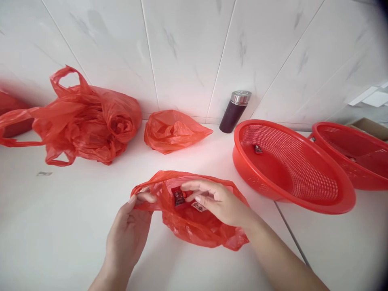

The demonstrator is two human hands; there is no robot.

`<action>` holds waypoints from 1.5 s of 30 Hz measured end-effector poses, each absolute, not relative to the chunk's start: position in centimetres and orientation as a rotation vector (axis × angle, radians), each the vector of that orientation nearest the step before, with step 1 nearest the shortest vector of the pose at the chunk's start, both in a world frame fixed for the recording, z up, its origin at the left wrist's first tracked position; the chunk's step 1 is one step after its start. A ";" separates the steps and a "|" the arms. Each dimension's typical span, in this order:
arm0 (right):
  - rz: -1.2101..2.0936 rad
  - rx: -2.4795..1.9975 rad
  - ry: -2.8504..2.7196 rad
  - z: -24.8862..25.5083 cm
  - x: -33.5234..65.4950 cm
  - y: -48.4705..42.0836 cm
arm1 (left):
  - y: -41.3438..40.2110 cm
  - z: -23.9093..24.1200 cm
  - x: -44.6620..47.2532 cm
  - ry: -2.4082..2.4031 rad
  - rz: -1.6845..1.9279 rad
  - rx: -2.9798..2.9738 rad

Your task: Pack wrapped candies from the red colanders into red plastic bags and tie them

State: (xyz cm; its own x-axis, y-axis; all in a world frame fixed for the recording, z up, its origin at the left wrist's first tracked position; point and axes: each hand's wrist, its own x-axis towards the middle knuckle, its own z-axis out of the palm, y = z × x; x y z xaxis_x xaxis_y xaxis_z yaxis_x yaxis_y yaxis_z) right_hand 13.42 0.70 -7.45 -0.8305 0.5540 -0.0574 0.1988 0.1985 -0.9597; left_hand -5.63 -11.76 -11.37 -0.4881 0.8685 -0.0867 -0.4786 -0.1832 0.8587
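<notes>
A small red plastic bag (194, 228) lies open on the white counter in front of me. My left hand (129, 230) pinches the bag's left rim and holds its mouth open. My right hand (216, 202) reaches into the mouth, its fingers closed round small wrapped packets (179, 198), one dark red and one pale with print. More of the bag's contents are hidden by the plastic and my fingers.
A big crumpled red bag (87, 121) lies at the back left, a smaller one (172, 131) at the back middle. A dark flask with a steel cap (235, 111) stands by the tiled wall. Two red perforated baskets (291, 165) (354, 153) sit right, the nearer holding a small item (258, 149).
</notes>
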 end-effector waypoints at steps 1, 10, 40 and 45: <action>1.597 -0.746 -2.220 -7.5 13.3 0.5 | -11.8 -11.3 -5.6 1.100 1.821 0.534; 0.763 -0.682 -2.735 -9.9 9.6 0.3 | -12.0 -11.1 -5.4 1.138 1.789 0.551; 1.804 -0.784 -1.850 -8.9 12.6 -0.2 | -11.9 -11.3 -5.8 1.007 1.865 0.483; 1.147 -0.874 -2.238 -8.9 13.0 -0.3 | -12.0 -11.4 -5.8 0.996 1.867 0.497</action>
